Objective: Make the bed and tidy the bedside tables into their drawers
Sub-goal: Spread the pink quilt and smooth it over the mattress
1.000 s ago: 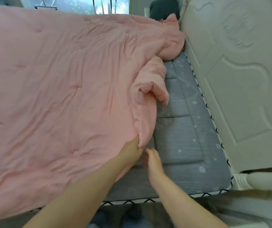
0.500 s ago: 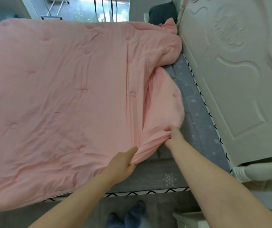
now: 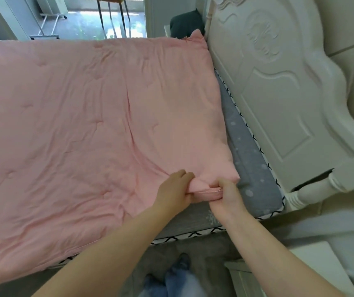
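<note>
The pink quilt (image 3: 98,129) now lies spread flat; left hand (image 3: 175,190) and right hand (image 3: 227,195) grip its corner, fingertips hidden.

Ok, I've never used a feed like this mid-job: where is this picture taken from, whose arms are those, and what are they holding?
There is no machine here: the one camera sits on a person's head, looking forward and down, so the two bare arms are the wearer's own. The left hand and right hand both grip the near corner of a pink quilt, which lies spread over a grey mattress. A strip of mattress shows bare along the white headboard on the right. A white bedside table corner shows at the lower right; whatever sits on it is out of view.
</note>
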### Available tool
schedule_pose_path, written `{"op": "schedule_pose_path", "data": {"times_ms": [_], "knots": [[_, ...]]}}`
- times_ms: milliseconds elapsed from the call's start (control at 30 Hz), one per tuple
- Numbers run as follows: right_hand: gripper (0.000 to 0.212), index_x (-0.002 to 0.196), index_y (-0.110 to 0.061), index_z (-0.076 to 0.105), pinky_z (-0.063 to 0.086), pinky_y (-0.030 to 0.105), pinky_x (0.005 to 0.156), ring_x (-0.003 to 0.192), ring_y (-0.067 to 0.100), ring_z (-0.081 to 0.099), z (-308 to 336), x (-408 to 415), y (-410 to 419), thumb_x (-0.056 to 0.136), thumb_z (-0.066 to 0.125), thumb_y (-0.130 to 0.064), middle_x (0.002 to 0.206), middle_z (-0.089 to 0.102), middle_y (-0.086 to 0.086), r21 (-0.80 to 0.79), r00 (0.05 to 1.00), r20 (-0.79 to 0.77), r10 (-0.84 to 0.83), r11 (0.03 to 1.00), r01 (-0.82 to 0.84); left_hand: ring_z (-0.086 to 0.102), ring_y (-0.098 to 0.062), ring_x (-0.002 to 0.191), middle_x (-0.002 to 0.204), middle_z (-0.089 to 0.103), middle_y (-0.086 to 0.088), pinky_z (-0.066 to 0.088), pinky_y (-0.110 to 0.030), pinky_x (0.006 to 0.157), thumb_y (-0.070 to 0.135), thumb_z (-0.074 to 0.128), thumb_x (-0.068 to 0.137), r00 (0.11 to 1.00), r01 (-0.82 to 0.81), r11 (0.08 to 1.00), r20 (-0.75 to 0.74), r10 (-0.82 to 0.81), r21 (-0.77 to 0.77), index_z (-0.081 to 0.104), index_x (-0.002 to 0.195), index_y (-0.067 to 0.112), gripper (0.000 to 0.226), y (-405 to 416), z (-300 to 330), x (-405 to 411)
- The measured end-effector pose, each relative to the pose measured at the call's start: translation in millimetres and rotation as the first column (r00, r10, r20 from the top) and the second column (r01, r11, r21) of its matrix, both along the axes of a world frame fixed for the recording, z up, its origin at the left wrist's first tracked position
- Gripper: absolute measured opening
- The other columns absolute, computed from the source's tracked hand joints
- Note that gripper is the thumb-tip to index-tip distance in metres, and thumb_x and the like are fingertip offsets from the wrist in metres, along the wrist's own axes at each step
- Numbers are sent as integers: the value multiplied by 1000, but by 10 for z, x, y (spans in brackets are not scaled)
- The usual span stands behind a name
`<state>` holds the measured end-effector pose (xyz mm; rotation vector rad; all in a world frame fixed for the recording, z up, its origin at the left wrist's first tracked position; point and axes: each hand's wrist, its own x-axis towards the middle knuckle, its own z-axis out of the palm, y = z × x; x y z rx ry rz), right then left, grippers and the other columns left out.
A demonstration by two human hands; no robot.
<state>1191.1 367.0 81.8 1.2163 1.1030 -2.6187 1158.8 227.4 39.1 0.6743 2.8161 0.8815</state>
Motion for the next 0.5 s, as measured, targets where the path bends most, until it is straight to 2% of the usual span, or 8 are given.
{"op": "schedule_pose_path", "data": {"times_ms": [67, 100, 167, 200, 333, 400, 467, 500], "knots": [[37, 114, 2, 59, 58, 37, 59, 90, 33, 62, -66, 44, 92, 79, 45, 5, 104, 63, 18, -54, 999, 44, -20, 998, 22, 53, -23, 92, 95, 54, 1, 48, -38, 68, 18, 58, 72, 998, 15, 1000, -53, -15, -4, 57, 99, 19, 27, -23, 18, 38], [37, 118, 1, 58, 58, 42, 73, 96, 34, 62, -96, 28, 120, 82, 51, -2, 110, 63, 19, -77, 998, 61, -23, 997, 28, 52, -23, 90, 92, 54, 1, 47, -37, 67, 15, 57, 71, 998, 17, 1000, -68, -17, -1, 57, 94, 18, 23, -38, 32, 38], [51, 125, -5, 58, 47, 52, 97, 111, 39, 60, -168, -19, 190, 76, 67, -16, 122, 63, 20, -140, 994, 84, -76, 986, 88, 51, -23, 85, 85, 52, 1, 45, -36, 64, 10, 54, 71, 997, 18, 1000, -78, -16, 13, 56, 86, 16, 17, -62, 74, 60], [60, 127, -9, 59, 45, 54, 100, 114, 42, 59, -217, -57, 224, 70, 74, -21, 123, 63, 21, -181, 990, 86, -116, 975, 130, 50, -22, 82, 83, 52, 1, 44, -37, 64, 8, 53, 70, 997, 18, 1000, -76, -17, 21, 55, 83, 15, 15, -88, 89, 64], [49, 121, -15, 63, 54, 49, 81, 104, 39, 62, -306, -130, 319, 82, 68, -45, 117, 67, 19, -205, 974, 108, -198, 954, 217, 48, -18, 77, 77, 49, 5, 42, -36, 62, 6, 50, 67, 996, 26, 998, -86, -21, 56, 52, 77, 16, 14, -248, 147, 107], [41, 113, -15, 65, 53, 47, 77, 97, 37, 62, -411, -193, 391, 87, 62, -47, 109, 67, 18, -181, 956, 159, -245, 945, 272, 46, -16, 75, 76, 49, 6, 39, -33, 61, 6, 49, 66, 995, 22, 998, -94, -16, 61, 52, 76, 17, 14, -365, 175, 82], [40, 103, -16, 70, 54, 49, 83, 94, 35, 64, -572, -249, 504, 71, 78, -39, 106, 69, 17, -143, 936, 208, -285, 937, 318, 46, -15, 78, 78, 49, 6, 37, -31, 61, 8, 50, 70, 997, 46, 999, -65, -48, -23, 53, 79, 17, 13, -467, 164, 27], [53, 103, -18, 71, 55, 51, 83, 95, 36, 66, -725, -280, 546, 55, 86, -33, 110, 69, 16, -86, 924, 215, -317, 936, 342, 49, -17, 82, 82, 52, 5, 37, -31, 63, 10, 52, 73, 998, 64, 993, -11, -65, -99, 55, 84, 17, 13, -503, 134, -2]]}}
